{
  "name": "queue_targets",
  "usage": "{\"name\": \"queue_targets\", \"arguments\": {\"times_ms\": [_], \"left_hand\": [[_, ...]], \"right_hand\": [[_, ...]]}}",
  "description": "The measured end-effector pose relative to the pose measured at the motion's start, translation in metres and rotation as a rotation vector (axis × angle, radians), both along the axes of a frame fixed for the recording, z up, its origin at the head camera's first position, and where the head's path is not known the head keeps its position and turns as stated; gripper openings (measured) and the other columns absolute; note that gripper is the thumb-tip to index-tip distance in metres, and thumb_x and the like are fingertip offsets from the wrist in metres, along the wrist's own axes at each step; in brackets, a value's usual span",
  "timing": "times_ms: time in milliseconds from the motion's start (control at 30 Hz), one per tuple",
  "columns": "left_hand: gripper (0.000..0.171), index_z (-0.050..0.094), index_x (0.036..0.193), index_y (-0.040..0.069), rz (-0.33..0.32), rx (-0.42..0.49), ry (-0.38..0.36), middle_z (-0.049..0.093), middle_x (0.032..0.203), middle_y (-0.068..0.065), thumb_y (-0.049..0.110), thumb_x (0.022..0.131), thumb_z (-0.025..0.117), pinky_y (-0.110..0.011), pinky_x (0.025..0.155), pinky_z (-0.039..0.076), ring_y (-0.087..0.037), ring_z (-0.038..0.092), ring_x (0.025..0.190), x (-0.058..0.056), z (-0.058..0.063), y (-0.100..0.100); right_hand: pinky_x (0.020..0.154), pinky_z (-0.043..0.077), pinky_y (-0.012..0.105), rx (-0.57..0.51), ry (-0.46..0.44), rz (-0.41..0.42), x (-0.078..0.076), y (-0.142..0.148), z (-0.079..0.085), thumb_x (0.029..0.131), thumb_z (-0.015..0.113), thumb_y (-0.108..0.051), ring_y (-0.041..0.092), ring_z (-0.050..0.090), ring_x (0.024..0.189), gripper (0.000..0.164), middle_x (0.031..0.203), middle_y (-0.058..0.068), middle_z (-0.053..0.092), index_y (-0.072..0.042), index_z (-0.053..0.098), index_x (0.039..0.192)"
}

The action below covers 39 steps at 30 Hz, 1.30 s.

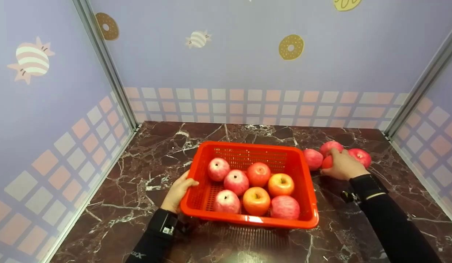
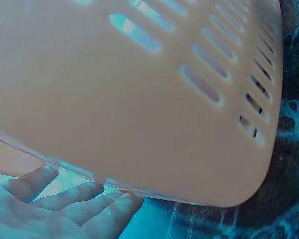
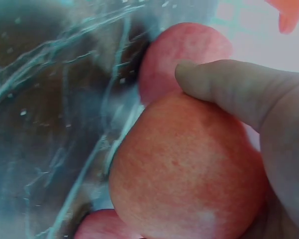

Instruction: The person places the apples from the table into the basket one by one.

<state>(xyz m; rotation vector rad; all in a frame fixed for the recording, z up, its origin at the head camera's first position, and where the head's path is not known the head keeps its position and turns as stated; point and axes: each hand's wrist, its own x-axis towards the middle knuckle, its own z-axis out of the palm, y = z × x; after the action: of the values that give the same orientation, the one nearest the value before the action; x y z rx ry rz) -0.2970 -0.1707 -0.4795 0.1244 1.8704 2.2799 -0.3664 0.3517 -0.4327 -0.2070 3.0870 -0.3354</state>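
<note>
A red plastic basket (image 1: pixel 248 219) with slotted walls stands in the middle of the table. Several apples (image 1: pixel 236 182), some pink-red and some yellow-orange, lie loose in it. My left hand (image 1: pixel 177 193) grips the basket's left rim, thumb over the top and the other fingers (image 2: pixel 117 209) beneath the edge. To the right of the basket, my right hand (image 1: pixel 343 167) holds an orange-red apple (image 3: pixel 189 169), with the thumb (image 3: pixel 224 82) along its side. Around that hand are a pink apple (image 1: pixel 313 159) beside the basket, another apple (image 1: pixel 331 147) behind, and a red apple (image 1: pixel 360 157) to the right.
The dark red marbled table (image 1: pixel 113 204) runs up to a patterned back wall (image 1: pixel 226 73). Side panels (image 1: pixel 47 146) with metal corner posts (image 1: pixel 113 69) close it in at left and right.
</note>
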Motion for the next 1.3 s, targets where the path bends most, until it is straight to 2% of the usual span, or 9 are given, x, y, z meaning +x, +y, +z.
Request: {"name": "queue_targets", "arguments": {"times_ms": [300, 533, 667, 900, 1133, 1300], "left_hand": [[0.061, 0.034, 0.154, -0.003, -0.016, 0.02, 0.009, 0.065, 0.126, -0.02, -0.001, 0.094, 0.046, -0.039, 0.092, 0.059, -0.028, 0.067, 0.108, 0.0, -0.001, 0.0], [0.062, 0.035, 0.155, -0.002, -0.005, 0.008, 0.006, 0.063, 0.131, -0.023, -0.001, 0.094, 0.046, -0.039, 0.093, 0.058, -0.028, 0.067, 0.109, -0.001, -0.001, 0.0], [0.064, 0.033, 0.157, -0.001, -0.009, 0.004, -0.002, 0.062, 0.132, -0.023, 0.0, 0.094, 0.045, -0.039, 0.093, 0.058, -0.027, 0.066, 0.11, -0.001, -0.001, 0.0], [0.064, 0.031, 0.157, -0.001, -0.028, 0.025, 0.002, 0.065, 0.127, -0.016, -0.001, 0.095, 0.044, -0.038, 0.093, 0.058, -0.025, 0.067, 0.108, -0.001, -0.001, -0.001], [0.066, 0.03, 0.159, 0.0, -0.023, 0.006, 0.0, 0.059, 0.138, -0.027, 0.0, 0.094, 0.045, -0.04, 0.096, 0.058, -0.027, 0.067, 0.111, -0.001, -0.001, -0.001], [0.065, 0.031, 0.158, 0.0, -0.019, 0.003, 0.0, 0.059, 0.138, -0.027, 0.0, 0.095, 0.045, -0.041, 0.096, 0.058, -0.028, 0.067, 0.111, -0.001, -0.001, -0.001]], "right_hand": [[0.081, 0.053, 0.067, -0.051, 0.024, 0.008, 0.006, -0.014, 0.022, 0.083, 0.079, -0.038, 0.053, 0.062, 0.093, 0.07, 0.116, 0.038, 0.051, -0.001, 0.046, 0.131], [0.079, 0.053, 0.067, -0.039, 0.066, 0.013, 0.009, -0.033, 0.04, 0.079, 0.079, -0.039, 0.055, 0.06, 0.096, 0.072, 0.116, 0.033, 0.051, -0.003, 0.046, 0.132], [0.078, 0.055, 0.067, -0.039, 0.097, 0.029, 0.01, -0.048, 0.05, 0.081, 0.077, -0.039, 0.055, 0.059, 0.098, 0.071, 0.116, 0.031, 0.051, -0.003, 0.045, 0.134], [0.083, 0.056, 0.068, -0.04, 0.153, 0.078, 0.011, -0.084, 0.067, 0.085, 0.079, -0.041, 0.055, 0.059, 0.108, 0.071, 0.124, 0.032, 0.051, -0.004, 0.046, 0.136], [0.084, 0.059, 0.063, -0.074, 0.16, 0.161, 0.011, -0.129, 0.073, 0.084, 0.081, -0.041, 0.05, 0.06, 0.11, 0.074, 0.127, 0.027, 0.053, -0.009, 0.046, 0.14], [0.079, 0.062, 0.058, -0.09, 0.15, 0.214, 0.013, -0.164, 0.071, 0.082, 0.083, -0.041, 0.043, 0.061, 0.11, 0.074, 0.127, 0.02, 0.053, -0.014, 0.047, 0.141]]}}
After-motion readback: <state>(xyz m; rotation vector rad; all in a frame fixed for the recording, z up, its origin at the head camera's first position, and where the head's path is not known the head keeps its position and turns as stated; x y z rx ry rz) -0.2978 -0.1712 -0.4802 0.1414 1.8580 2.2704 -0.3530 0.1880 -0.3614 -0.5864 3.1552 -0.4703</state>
